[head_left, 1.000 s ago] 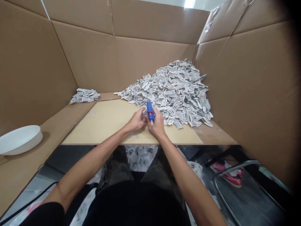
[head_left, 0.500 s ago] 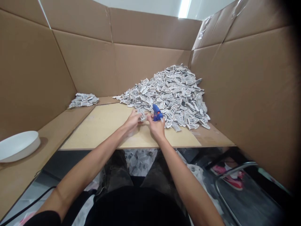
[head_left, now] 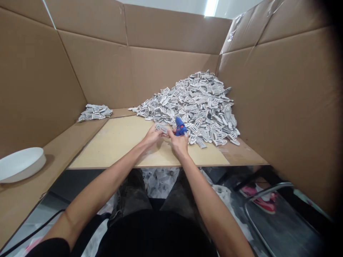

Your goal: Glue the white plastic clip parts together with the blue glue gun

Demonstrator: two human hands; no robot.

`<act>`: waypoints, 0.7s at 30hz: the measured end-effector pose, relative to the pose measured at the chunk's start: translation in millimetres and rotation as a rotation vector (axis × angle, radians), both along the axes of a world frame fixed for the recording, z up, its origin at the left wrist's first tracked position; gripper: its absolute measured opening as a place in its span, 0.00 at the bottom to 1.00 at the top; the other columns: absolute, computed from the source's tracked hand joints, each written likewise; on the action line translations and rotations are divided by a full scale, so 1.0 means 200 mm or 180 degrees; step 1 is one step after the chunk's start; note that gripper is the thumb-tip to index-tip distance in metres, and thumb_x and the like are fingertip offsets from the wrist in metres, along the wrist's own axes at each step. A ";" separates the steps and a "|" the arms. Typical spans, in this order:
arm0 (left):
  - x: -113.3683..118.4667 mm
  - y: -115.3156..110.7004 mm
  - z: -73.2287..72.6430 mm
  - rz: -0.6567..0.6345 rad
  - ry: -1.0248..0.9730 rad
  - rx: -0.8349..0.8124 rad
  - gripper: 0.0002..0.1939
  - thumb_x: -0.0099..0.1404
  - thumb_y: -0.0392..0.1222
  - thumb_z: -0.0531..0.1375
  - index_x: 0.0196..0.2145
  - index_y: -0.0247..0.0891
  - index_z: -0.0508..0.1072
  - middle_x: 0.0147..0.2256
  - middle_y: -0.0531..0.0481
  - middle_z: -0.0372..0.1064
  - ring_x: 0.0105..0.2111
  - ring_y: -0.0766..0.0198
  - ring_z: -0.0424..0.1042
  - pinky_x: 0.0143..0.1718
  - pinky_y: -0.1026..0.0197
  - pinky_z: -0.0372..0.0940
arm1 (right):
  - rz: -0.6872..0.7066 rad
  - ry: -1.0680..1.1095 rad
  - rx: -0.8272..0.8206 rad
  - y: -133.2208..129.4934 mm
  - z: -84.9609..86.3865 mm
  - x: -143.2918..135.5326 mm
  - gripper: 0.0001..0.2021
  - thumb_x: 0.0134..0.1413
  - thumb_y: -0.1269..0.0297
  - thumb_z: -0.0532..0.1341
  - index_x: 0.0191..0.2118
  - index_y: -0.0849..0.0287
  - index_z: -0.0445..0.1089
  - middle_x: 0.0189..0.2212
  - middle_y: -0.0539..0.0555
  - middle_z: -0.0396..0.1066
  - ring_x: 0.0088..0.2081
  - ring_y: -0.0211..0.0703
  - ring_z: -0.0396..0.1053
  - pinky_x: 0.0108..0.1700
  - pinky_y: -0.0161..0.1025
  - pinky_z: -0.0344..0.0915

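Above the front part of the pale board, my left hand (head_left: 153,136) pinches a flat grey-white slotted piece (head_left: 161,128) with one rounded end. Its fingers are closed round the edge of the piece. Close by on the right, my right hand (head_left: 179,143) is wrapped round a small blue hand tool (head_left: 180,125) with an orange-red part; I cannot make out its exact kind. The thumb of that hand is at or very near the slotted piece. Behind both hands rises a big heap of similar slotted pieces (head_left: 198,96).
Tall cardboard walls (head_left: 171,32) enclose the back and sides. A smaller pile of pieces (head_left: 95,112) lies at the back left, and a white bowl (head_left: 24,166) stands at the left. Below the edge of the board (head_left: 107,150) are a metal-framed chair (head_left: 248,210) and a pink shoe (head_left: 264,204).
The slotted piece in my left hand has tilted and now lies flatter. My right hand and the blue tool have shifted very slightly to the right. The whole view has moved a little.
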State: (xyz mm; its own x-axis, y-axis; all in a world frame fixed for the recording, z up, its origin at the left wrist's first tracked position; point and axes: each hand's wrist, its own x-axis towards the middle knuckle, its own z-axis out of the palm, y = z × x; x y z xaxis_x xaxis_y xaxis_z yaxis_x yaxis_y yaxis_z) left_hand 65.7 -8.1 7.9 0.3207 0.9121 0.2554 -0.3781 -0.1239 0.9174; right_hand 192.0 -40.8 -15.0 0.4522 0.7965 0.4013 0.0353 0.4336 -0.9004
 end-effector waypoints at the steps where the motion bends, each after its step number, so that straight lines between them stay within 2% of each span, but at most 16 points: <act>1: 0.00 0.00 0.00 -0.0036 0.0007 0.0016 0.12 0.60 0.28 0.65 0.40 0.37 0.70 0.34 0.51 0.76 0.34 0.65 0.76 0.41 0.61 0.71 | 0.0019 0.0007 0.0007 0.00 0.00 0.00 0.16 0.47 0.51 0.70 0.31 0.54 0.67 0.27 0.52 0.75 0.29 0.42 0.73 0.35 0.40 0.74; 5: 0.00 -0.01 0.00 -0.0093 0.0056 0.0047 0.11 0.60 0.28 0.64 0.39 0.37 0.69 0.33 0.51 0.76 0.33 0.65 0.76 0.40 0.61 0.70 | 0.0054 0.0007 0.0101 0.01 0.00 -0.01 0.16 0.47 0.50 0.70 0.32 0.53 0.65 0.29 0.53 0.75 0.30 0.43 0.74 0.35 0.41 0.76; 13: 0.00 -0.01 -0.02 0.0193 0.0353 0.0266 0.08 0.68 0.35 0.67 0.39 0.37 0.69 0.34 0.52 0.74 0.34 0.66 0.75 0.43 0.62 0.70 | -0.0143 -0.0215 0.0041 -0.01 0.01 -0.01 0.14 0.49 0.53 0.69 0.31 0.53 0.66 0.28 0.52 0.75 0.29 0.45 0.74 0.37 0.44 0.76; 17: 0.00 -0.01 -0.04 0.0416 0.0589 0.0511 0.04 0.70 0.34 0.64 0.38 0.37 0.71 0.34 0.52 0.73 0.34 0.66 0.74 0.41 0.64 0.68 | -0.0356 -0.0616 -0.0107 -0.06 0.03 0.00 0.10 0.51 0.56 0.68 0.33 0.54 0.68 0.29 0.51 0.75 0.31 0.45 0.73 0.40 0.44 0.73; 21: -0.01 -0.02 -0.07 0.0472 0.0580 0.0550 0.05 0.71 0.36 0.64 0.38 0.39 0.70 0.35 0.52 0.72 0.33 0.67 0.72 0.38 0.65 0.68 | -0.0555 -0.1218 -0.0003 -0.10 0.03 0.02 0.14 0.55 0.51 0.68 0.35 0.53 0.66 0.29 0.49 0.73 0.31 0.45 0.69 0.40 0.43 0.68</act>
